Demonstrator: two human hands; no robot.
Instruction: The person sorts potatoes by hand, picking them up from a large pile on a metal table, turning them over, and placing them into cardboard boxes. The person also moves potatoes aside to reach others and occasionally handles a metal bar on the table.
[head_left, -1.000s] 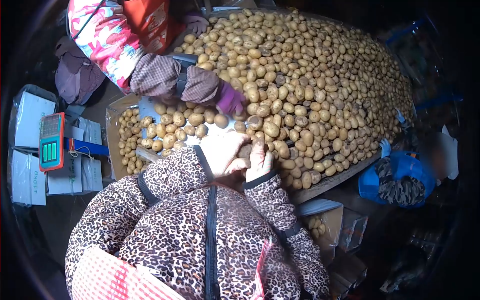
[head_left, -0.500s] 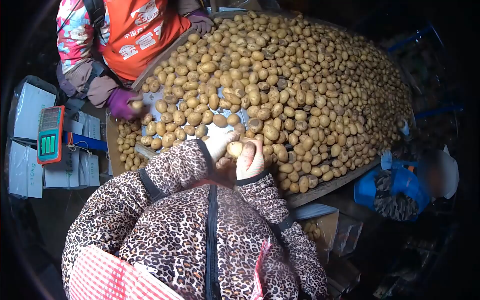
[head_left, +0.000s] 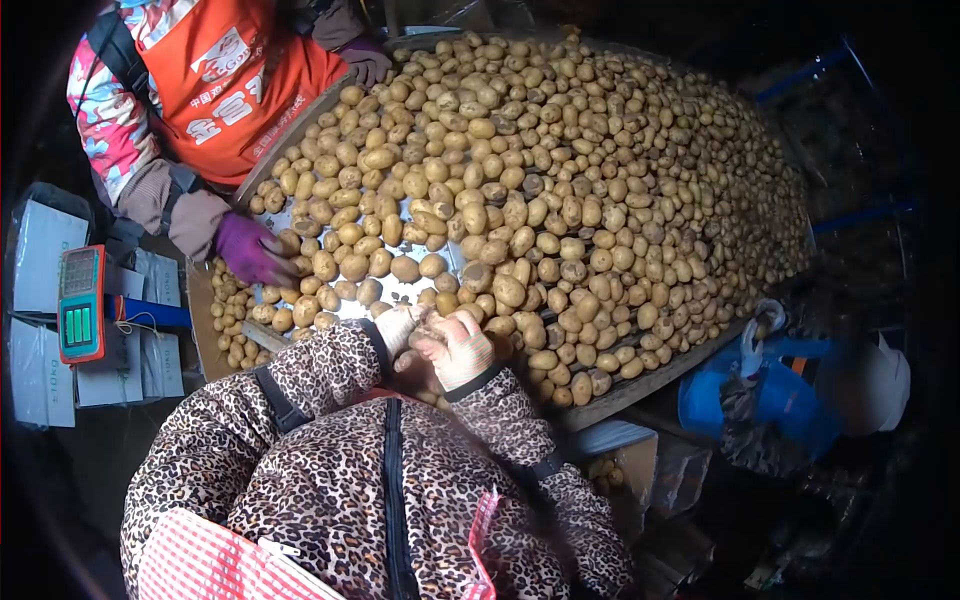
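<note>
My left hand (head_left: 400, 325) and my right hand (head_left: 457, 348), both in pale gloves, meet close to my chest at the near edge of the potato heap. The right hand's fingers are curled inward and overlap the left fingertips. Both look closed, but whatever lies between them is hidden. Just beyond my hands are loose potatoes (head_left: 405, 268) on a pale metal surface (head_left: 400, 290). The large heap of potatoes (head_left: 620, 200) spreads away to the right.
Across the left corner, a co-worker in a red apron (head_left: 225, 90) has a purple-gloved hand (head_left: 255, 250) over the potatoes. A scale (head_left: 82, 305) and white cartons (head_left: 45, 370) stand at left. Another person in blue (head_left: 760, 390) is at right, near an open carton (head_left: 630, 470).
My hands have come together; the potatoes seen in them before are now hidden. The co-worker's purple-gloved hand has spread over the heap, its potato no longer visible. The whole view has shifted slightly.
</note>
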